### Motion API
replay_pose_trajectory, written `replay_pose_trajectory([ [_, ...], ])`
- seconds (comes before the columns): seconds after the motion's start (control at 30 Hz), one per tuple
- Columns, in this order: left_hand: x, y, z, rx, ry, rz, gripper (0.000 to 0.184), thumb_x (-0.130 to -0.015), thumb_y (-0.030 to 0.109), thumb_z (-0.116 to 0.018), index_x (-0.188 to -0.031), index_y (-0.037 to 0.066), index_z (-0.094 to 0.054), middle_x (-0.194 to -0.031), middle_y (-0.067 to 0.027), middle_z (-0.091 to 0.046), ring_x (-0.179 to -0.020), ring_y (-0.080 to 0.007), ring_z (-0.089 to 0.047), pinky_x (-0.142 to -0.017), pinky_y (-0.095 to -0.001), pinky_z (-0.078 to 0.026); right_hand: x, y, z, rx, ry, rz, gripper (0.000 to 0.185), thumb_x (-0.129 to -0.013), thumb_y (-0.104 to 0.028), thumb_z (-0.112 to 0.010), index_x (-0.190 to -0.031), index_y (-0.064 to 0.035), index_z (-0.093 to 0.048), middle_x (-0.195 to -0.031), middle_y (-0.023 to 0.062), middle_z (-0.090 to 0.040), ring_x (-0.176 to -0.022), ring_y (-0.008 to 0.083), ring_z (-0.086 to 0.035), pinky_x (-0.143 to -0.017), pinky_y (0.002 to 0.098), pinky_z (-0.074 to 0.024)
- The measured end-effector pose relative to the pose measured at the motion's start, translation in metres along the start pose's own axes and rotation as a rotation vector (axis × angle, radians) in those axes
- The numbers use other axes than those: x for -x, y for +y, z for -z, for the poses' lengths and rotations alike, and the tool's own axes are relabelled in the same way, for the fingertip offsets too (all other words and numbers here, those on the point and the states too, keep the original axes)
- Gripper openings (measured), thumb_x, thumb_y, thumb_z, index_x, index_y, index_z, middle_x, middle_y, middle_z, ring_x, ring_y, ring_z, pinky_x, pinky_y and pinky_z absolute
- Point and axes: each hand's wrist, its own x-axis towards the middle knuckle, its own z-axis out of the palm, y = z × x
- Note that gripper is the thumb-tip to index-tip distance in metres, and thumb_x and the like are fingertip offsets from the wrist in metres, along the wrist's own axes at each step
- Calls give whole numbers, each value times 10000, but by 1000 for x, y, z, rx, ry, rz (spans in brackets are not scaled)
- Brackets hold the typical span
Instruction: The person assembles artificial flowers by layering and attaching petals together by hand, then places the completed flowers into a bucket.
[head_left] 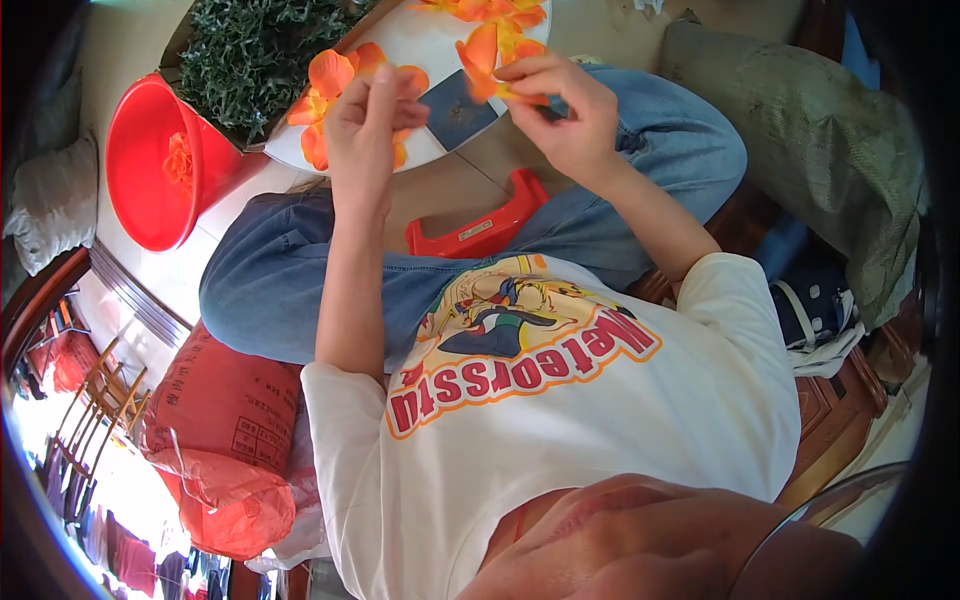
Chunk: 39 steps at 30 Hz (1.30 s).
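Observation:
In the head view, my right hand (570, 115) pinches an orange and yellow artificial flower petal (482, 58) between thumb and fingers, over the edge of a white round surface (440, 40). My left hand (365, 135) has its fingers curled in above a cluster of orange artificial petals (330, 75) at the left of that surface. Whatever is between the left fingers is hidden. More orange petals (500, 10) lie at the far edge of the surface. A dark blue-grey rectangle (460, 110) shows between my two hands.
A box of dark green artificial foliage (260, 60) stands at upper left, beside a red bucket (125, 160) with an orange flower (178, 160) inside. A red plastic piece (485, 230) lies between my legs. Large sacks (800, 140) are at right, a red sack (225, 410) at lower left.

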Motion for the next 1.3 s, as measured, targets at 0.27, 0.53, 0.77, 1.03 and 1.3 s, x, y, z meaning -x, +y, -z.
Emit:
replay_pose_trajectory([
  [0.27, 28, -5, -10, 179, -59, 260, 318, -921, 254, -659, -1067, -27, -643, -917, -107, -695, -757, -164, -688, -695, -255, -557, 3, 10, -10, 379, -26, 537, 214, -671, -65, -734, -864, -65, -642, -1014, 55, -662, -795, 218, -636, -630, 295, -520],
  [0.53, 33, -23, -12, 191, -31, 117, 208, -875, 30, -682, -1068, -41, -646, -949, -93, -697, -810, -137, -683, -732, -248, -566, 16, 0, -1, 268, -138, 297, 542, -678, -204, -827, -1155, -79, -604, -1240, 85, -557, -1092, 237, -552, -836, 346, -501],
  [0.77, 68, -39, -9, 73, -54, 14, 160, -862, -5, -691, -1015, -46, -671, -938, -58, -691, -819, -98, -642, -770, -232, -518, 63, -23, -4, -625, -132, -664, 762, -774, -168, -797, -1400, -25, -387, -1398, 118, -409, -1154, 185, -523, -939, 332, -483],
  [1.03, 57, -46, -12, 137, -4, -23, 140, -858, -6, -695, -993, -37, -679, -898, -52, -695, -797, -94, -642, -769, -237, -515, 40, -15, -16, -811, -177, -978, 352, -854, -140, -716, -1158, 10, -620, -1024, 40, -672, -909, 91, -615, -834, 240, -483],
  [1.3, 31, -40, -11, 181, 19, -56, 137, -873, 22, -685, -996, -38, -672, -925, -67, -699, -815, -118, -666, -779, -264, -558, 11, -2, -29, -822, -81, -967, 257, -864, -146, -713, -1074, -4, -674, -973, 30, -687, -882, 88, -633, -827, 241, -497],
])
